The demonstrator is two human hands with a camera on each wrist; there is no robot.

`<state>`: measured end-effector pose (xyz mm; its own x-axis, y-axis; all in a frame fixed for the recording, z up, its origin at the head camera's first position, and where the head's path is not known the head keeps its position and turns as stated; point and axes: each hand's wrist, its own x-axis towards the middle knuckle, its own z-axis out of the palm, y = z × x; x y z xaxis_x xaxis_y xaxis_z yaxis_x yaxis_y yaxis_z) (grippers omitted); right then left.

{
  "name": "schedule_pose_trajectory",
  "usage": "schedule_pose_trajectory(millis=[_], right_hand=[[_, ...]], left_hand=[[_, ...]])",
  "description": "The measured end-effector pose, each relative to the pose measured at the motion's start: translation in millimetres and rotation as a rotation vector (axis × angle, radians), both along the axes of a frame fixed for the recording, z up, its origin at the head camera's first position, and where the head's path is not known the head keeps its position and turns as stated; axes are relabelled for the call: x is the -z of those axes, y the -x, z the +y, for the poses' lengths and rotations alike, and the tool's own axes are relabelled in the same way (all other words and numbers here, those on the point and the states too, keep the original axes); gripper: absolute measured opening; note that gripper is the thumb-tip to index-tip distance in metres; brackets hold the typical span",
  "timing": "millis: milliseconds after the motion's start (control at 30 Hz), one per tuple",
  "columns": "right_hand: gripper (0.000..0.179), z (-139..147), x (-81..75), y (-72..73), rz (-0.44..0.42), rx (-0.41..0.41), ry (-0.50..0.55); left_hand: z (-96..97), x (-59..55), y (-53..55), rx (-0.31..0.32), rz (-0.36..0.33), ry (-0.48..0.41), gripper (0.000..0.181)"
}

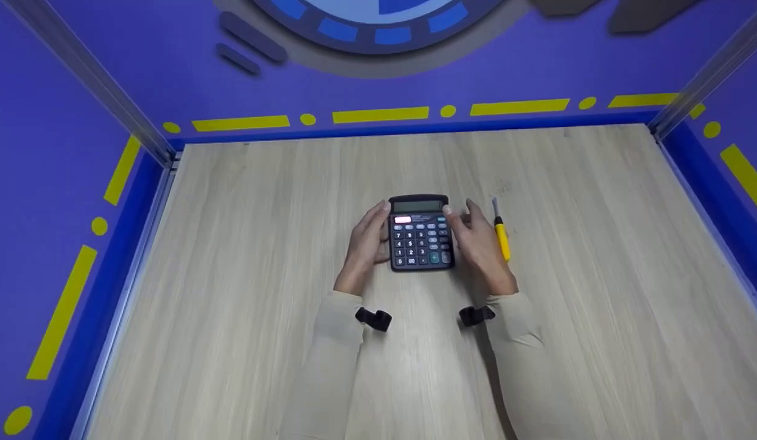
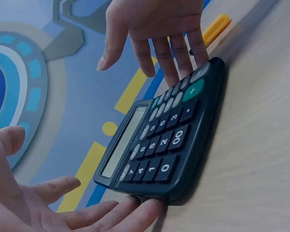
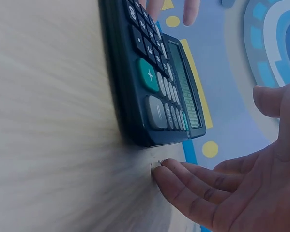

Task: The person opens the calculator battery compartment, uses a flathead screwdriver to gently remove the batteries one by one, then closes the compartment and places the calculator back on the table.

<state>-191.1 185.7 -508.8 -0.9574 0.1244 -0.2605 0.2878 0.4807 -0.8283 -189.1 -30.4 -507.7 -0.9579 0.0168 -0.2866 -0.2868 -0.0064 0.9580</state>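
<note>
A black desk calculator lies face up on the wooden table, its display at the far end. My left hand is at its left side; in the left wrist view the outstretched fingers touch that edge and the thumb stands clear. My right hand is by the right side. From the right wrist view, its fingers are loosely extended, with a gap between them and the calculator. Just right of that hand lies a screwdriver with a yellow handle, its metal tip pointing away.
The wooden table has purple-blue walls with yellow markings at the back and sides. Metal frame posts rise at the corners. Small dark specks lie on the table near the screwdriver tip.
</note>
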Motion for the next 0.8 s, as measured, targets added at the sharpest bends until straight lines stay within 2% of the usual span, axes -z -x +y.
schedule_pose_trajectory(millis=[333, 500, 800], right_hand=[[0.091, -2.2, 4.2, -1.3, 0.011, -0.002, 0.076], [0.088, -2.0, 7.2, 0.1, 0.001, -0.019, 0.096], [0.072, -0.2, 8.6, 3.7, 0.002, 0.0, 0.22]], left_hand=[[-9.6, 3.2, -1.4, -0.034, -0.074, -0.043, 0.072], [-10.7, 5.7, 0.6, -0.043, -0.111, -0.05, 0.076], [-11.7, 6.3, 3.1, -0.005, -0.091, -0.067, 0.07]])
